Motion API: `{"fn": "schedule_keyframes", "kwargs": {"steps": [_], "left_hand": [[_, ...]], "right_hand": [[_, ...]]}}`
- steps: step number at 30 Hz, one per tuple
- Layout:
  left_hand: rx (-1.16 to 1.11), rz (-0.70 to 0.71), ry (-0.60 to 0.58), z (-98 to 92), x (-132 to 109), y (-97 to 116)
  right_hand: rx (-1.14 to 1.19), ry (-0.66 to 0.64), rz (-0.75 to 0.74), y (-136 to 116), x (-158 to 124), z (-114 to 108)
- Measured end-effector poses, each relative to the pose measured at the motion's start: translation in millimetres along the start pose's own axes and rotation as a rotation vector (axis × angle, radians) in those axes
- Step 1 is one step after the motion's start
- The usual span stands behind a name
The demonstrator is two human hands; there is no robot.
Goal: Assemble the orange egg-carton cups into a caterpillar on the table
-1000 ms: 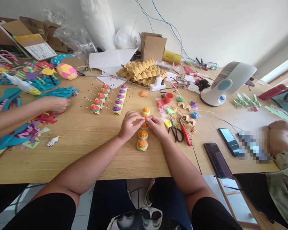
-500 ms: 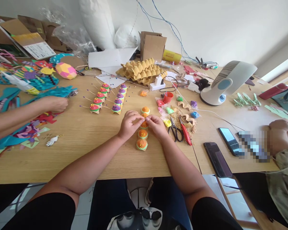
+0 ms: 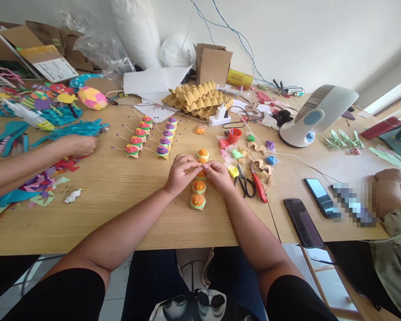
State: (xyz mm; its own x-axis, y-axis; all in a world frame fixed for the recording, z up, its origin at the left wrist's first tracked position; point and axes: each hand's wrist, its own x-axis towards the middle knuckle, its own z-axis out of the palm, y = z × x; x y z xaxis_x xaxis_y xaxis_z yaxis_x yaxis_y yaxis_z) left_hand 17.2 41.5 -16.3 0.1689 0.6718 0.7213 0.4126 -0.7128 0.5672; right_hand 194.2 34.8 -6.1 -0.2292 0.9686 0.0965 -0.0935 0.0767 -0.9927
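A row of egg-carton cups (image 3: 198,200) topped with orange clay and green bands lies before me, the nearest with yellow smiling faces. Above the middle of this row, my left hand (image 3: 183,174) and my right hand (image 3: 218,175) meet with thumbs and fingertips pinched together. Whatever sits between the fingertips is too small to make out. My hands partly cover the middle cups. Further back to the left stand a red-topped row (image 3: 140,136) with thin sticks poking out and a purple-topped row (image 3: 166,137).
Right of my hands lie black scissors (image 3: 244,182), a red utility knife (image 3: 259,183), yellow clay (image 3: 233,171) and a red cup (image 3: 234,135). A white fan (image 3: 316,116) and phones (image 3: 303,222) are farther right. Another person's hand (image 3: 76,145) reaches in from the left, over paper scraps.
My hands stay pinched together over the orange row with hardly any movement. The other person's hand at left shifts very slightly.
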Motion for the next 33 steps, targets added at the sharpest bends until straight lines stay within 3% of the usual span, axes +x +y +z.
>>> {"fn": "schedule_keyframes", "kwargs": {"steps": [33], "left_hand": [[-0.001, -0.007, 0.060, -0.4, 0.8, 0.9]], "right_hand": [[0.018, 0.107, -0.034, 1.4, 1.9, 1.8]]}}
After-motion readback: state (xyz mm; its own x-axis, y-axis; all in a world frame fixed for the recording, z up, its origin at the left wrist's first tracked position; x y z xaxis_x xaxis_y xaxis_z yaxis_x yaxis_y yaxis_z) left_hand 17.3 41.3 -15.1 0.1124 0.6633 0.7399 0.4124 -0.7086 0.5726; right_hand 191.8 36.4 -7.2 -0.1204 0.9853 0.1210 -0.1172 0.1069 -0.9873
